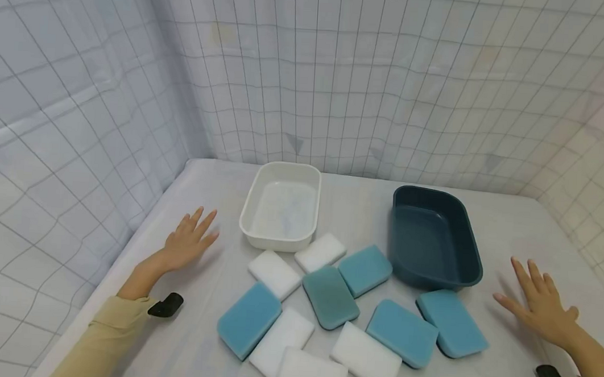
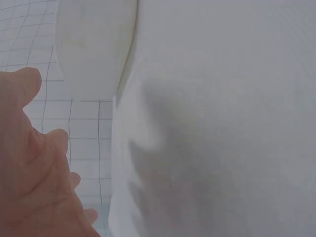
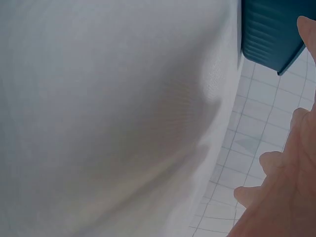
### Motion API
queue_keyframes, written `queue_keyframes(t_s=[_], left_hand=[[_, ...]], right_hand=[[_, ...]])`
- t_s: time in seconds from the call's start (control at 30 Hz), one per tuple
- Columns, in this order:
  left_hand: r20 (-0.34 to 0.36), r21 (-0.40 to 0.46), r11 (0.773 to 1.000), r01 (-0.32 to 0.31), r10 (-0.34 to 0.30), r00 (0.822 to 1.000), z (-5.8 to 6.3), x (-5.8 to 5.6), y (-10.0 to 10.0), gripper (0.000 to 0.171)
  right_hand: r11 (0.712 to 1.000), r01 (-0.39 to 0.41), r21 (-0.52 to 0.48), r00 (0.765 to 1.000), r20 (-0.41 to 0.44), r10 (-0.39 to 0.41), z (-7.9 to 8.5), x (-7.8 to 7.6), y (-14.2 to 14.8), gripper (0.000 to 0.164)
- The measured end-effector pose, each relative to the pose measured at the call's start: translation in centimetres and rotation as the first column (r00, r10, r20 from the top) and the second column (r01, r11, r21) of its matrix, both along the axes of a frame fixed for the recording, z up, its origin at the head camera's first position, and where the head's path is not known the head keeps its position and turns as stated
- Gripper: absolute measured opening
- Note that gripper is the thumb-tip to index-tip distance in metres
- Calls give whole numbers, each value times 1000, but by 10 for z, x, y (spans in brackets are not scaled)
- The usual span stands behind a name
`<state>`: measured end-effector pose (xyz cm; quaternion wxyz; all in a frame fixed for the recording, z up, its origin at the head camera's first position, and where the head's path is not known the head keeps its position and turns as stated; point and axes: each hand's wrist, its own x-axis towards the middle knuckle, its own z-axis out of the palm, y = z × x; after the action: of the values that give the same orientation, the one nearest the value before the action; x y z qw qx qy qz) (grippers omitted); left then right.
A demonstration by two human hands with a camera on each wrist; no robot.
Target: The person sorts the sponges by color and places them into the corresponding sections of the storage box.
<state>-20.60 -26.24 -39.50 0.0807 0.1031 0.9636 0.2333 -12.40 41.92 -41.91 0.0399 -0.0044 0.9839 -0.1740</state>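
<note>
My left hand [image 1: 186,242] hovers over the white cloth on the left with fingers spread, holding nothing; the white bin [image 1: 278,241] stands to its right. On the far right my right hand [image 1: 544,309] is also spread and holds nothing, beside the dark blue bin [image 1: 429,241]. Between the hands lie several sponge blocks: white ones such as a white block [image 1: 274,273], light blue ones such as a blue block [image 1: 402,332], and a teal block [image 1: 330,297]. In the wrist views, the white bin [image 2: 96,44] and dark blue bin [image 3: 271,34] appear past the fingers.
A white cloth [image 1: 196,342] covers the table, with shadows of both hands on it. Grid-patterned white curtains [image 1: 338,88] enclose the back and sides. Blocks lie close in front of both bins, a blue block [image 1: 451,323] right by the dark one.
</note>
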Motion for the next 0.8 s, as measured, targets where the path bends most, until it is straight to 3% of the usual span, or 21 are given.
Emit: queue_keyframes(t_s=[0.2, 0.43, 0.8], left_hand=[[37, 128, 991, 44, -49, 998, 1, -9, 14, 67], [45, 256, 964, 73, -87, 995, -2, -21, 29, 65], [-5, 346, 937, 57, -59, 998, -9, -25, 42, 63]], right_hand=[[1000, -12, 0, 1000, -8, 12, 1, 0, -1, 89], [1000, 0, 8, 1000, -10, 1, 3, 3, -3, 90], [1000, -16, 2, 1000, 20, 16, 2, 13, -4, 89]])
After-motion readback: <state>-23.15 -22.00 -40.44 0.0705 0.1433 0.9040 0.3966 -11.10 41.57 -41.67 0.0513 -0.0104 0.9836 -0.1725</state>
